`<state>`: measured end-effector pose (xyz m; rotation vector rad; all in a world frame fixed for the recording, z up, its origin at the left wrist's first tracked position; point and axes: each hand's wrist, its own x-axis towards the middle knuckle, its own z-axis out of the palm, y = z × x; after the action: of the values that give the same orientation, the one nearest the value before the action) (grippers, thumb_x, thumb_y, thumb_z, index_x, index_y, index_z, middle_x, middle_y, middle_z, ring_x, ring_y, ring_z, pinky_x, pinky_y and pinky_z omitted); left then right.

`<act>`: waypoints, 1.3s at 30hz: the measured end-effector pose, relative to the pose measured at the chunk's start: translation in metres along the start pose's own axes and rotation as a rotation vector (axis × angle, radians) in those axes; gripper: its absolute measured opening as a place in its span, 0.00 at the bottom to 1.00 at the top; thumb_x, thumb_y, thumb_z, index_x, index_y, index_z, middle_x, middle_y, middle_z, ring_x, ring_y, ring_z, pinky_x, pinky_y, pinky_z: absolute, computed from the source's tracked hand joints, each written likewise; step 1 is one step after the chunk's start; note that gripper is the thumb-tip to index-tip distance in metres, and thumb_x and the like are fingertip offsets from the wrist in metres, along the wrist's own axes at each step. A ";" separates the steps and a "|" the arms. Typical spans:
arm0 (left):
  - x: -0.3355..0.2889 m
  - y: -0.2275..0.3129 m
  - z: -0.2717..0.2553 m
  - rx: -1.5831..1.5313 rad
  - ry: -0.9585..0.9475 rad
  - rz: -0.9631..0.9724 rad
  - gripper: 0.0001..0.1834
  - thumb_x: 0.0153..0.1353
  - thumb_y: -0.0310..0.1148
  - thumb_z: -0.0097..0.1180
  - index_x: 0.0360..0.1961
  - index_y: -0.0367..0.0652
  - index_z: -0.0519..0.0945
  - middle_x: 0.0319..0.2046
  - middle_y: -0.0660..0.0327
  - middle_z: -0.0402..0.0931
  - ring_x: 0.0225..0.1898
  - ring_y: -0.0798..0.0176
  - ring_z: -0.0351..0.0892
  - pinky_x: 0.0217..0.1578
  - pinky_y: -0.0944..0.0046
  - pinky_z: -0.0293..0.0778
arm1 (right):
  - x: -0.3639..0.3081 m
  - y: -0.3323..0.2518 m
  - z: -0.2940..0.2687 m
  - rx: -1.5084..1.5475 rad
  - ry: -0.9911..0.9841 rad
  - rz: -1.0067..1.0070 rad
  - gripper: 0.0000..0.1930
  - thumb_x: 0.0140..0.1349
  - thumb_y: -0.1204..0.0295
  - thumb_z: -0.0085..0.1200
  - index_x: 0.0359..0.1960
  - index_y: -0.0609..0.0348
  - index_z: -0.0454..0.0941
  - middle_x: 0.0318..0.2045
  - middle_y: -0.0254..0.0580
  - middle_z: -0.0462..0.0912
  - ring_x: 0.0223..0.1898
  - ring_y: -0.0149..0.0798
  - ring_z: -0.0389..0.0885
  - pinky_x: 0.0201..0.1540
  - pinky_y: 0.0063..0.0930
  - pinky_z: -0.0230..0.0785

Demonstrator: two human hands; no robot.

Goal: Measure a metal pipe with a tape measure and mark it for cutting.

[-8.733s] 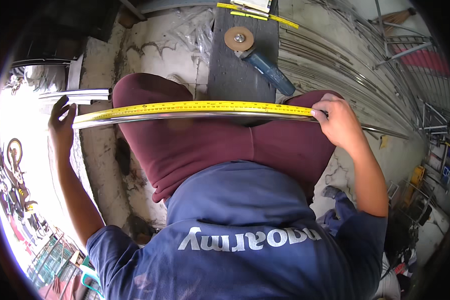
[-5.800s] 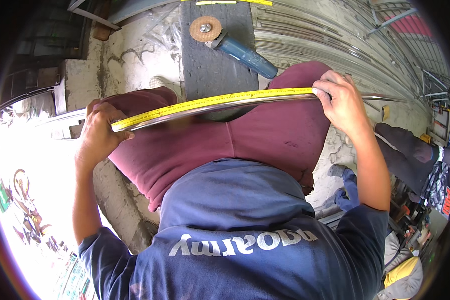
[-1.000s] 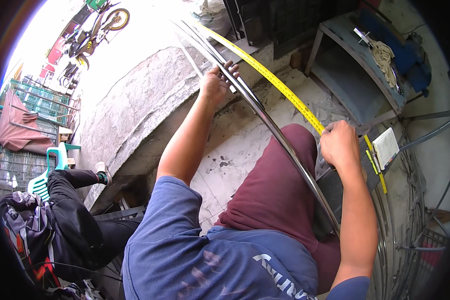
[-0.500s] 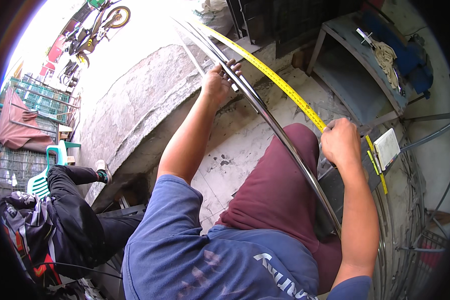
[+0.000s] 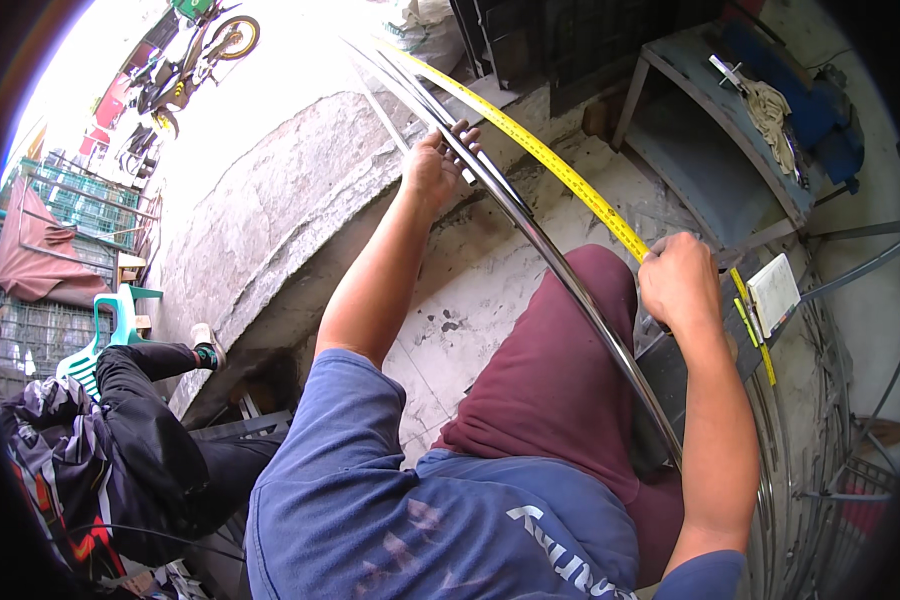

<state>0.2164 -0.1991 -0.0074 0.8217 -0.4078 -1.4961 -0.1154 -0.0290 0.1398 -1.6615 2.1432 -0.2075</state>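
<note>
Metal tube (image 5: 598, 318): runs from 11 to 4 o'clock, passing over your maroon-trousered leg (image 5: 545, 370). Your left hand (image 5: 435, 170), at 12, supports it, thumb on the near side, fingers loosely spread. Your right hand (image 5: 680, 285), at 3, pinches the yellow tape measure (image 5: 562, 170), whose blade bows away toward 11. Done, as judged: tape drawn out, tube propped alongside. Left: blade stands apart from the tube along its near stretch, not yet laid against it; no mark discernible on the metal. Far ends lost in glare; contact there cannot be told. Farther out: notepad (image 5: 773, 297) at 3, bench (image 5: 695, 60) at 2, another person (image 5: 155, 440) at 8.
</note>
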 end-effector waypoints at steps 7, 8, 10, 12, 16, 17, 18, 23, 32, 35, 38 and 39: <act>-0.002 0.000 0.001 -0.008 0.000 0.003 0.25 0.84 0.41 0.32 0.64 0.26 0.64 0.60 0.42 0.74 0.57 0.42 0.82 0.52 0.44 0.86 | 0.002 -0.002 0.001 -0.031 0.005 0.019 0.12 0.61 0.71 0.58 0.40 0.65 0.90 0.39 0.66 0.87 0.46 0.64 0.87 0.56 0.49 0.77; -0.002 0.000 0.002 -0.006 0.000 0.003 0.25 0.84 0.41 0.32 0.64 0.26 0.64 0.60 0.42 0.74 0.57 0.42 0.82 0.52 0.44 0.86 | 0.002 -0.001 0.001 -0.031 0.006 0.019 0.12 0.61 0.71 0.58 0.40 0.65 0.90 0.40 0.66 0.87 0.46 0.64 0.87 0.56 0.49 0.77; -0.003 0.001 0.002 -0.005 0.007 0.000 0.25 0.84 0.41 0.33 0.63 0.25 0.64 0.60 0.43 0.74 0.56 0.43 0.82 0.52 0.44 0.86 | 0.003 0.002 0.002 -0.031 0.005 0.018 0.12 0.61 0.71 0.58 0.41 0.65 0.90 0.40 0.66 0.87 0.46 0.64 0.87 0.56 0.49 0.77; -0.003 0.001 0.004 0.000 0.009 0.001 0.25 0.84 0.41 0.33 0.63 0.26 0.64 0.60 0.43 0.75 0.56 0.43 0.82 0.52 0.45 0.86 | 0.003 0.004 0.003 -0.028 0.000 0.013 0.13 0.61 0.71 0.59 0.40 0.66 0.90 0.40 0.67 0.87 0.46 0.64 0.87 0.56 0.49 0.77; -0.003 0.001 0.004 0.001 0.018 0.002 0.25 0.84 0.41 0.33 0.64 0.26 0.64 0.60 0.43 0.75 0.56 0.43 0.83 0.51 0.45 0.86 | 0.002 0.003 0.003 -0.014 0.003 0.016 0.13 0.60 0.72 0.59 0.40 0.67 0.90 0.39 0.67 0.87 0.46 0.65 0.86 0.56 0.49 0.78; -0.003 0.001 0.004 0.002 0.018 0.002 0.25 0.84 0.41 0.33 0.64 0.26 0.64 0.60 0.43 0.75 0.56 0.43 0.83 0.51 0.45 0.86 | 0.002 0.004 0.004 -0.017 0.006 0.013 0.13 0.60 0.72 0.58 0.39 0.67 0.90 0.39 0.68 0.87 0.46 0.65 0.86 0.56 0.49 0.78; -0.003 0.001 0.004 0.000 0.016 0.000 0.25 0.84 0.41 0.33 0.64 0.27 0.64 0.60 0.43 0.75 0.56 0.43 0.83 0.51 0.45 0.86 | 0.002 0.004 0.005 -0.020 0.008 0.011 0.13 0.60 0.72 0.58 0.39 0.67 0.89 0.39 0.68 0.86 0.45 0.65 0.86 0.56 0.49 0.78; -0.004 0.001 0.004 0.013 0.006 0.003 0.24 0.84 0.41 0.33 0.64 0.27 0.63 0.61 0.43 0.74 0.56 0.43 0.83 0.51 0.45 0.86 | -0.004 0.001 0.005 -0.024 -0.005 0.029 0.12 0.60 0.71 0.57 0.37 0.68 0.89 0.38 0.68 0.86 0.45 0.66 0.86 0.55 0.51 0.78; 0.002 -0.002 0.006 0.009 0.061 -0.003 0.20 0.83 0.37 0.35 0.60 0.28 0.67 0.54 0.44 0.76 0.50 0.46 0.84 0.51 0.44 0.85 | -0.043 0.003 0.009 -0.029 -0.057 0.046 0.15 0.60 0.73 0.53 0.38 0.71 0.88 0.39 0.71 0.86 0.47 0.66 0.87 0.54 0.52 0.79; 0.007 -0.006 0.004 -0.030 0.086 0.018 0.17 0.81 0.34 0.38 0.55 0.28 0.69 0.45 0.49 0.76 0.44 0.48 0.82 0.49 0.44 0.84 | -0.055 0.020 0.019 -0.044 -0.023 0.016 0.13 0.63 0.71 0.55 0.33 0.71 0.86 0.36 0.71 0.85 0.44 0.68 0.85 0.52 0.56 0.77; 0.013 -0.001 -0.007 -0.017 0.067 0.024 0.16 0.81 0.34 0.39 0.53 0.29 0.71 0.44 0.49 0.76 0.42 0.49 0.82 0.48 0.45 0.84 | -0.071 0.030 0.020 -0.030 -0.043 0.012 0.13 0.58 0.73 0.53 0.34 0.71 0.88 0.35 0.71 0.86 0.42 0.68 0.87 0.51 0.54 0.79; 0.016 0.002 -0.010 -0.012 0.057 0.032 0.17 0.81 0.34 0.39 0.54 0.27 0.71 0.47 0.46 0.77 0.44 0.47 0.83 0.50 0.45 0.84 | -0.077 0.034 0.021 -0.025 -0.041 0.014 0.13 0.58 0.73 0.53 0.34 0.71 0.88 0.35 0.71 0.86 0.42 0.68 0.87 0.51 0.54 0.79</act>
<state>0.2255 -0.2126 -0.0168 0.8426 -0.3679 -1.4411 -0.1220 0.0568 0.1262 -1.6502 2.1347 -0.1414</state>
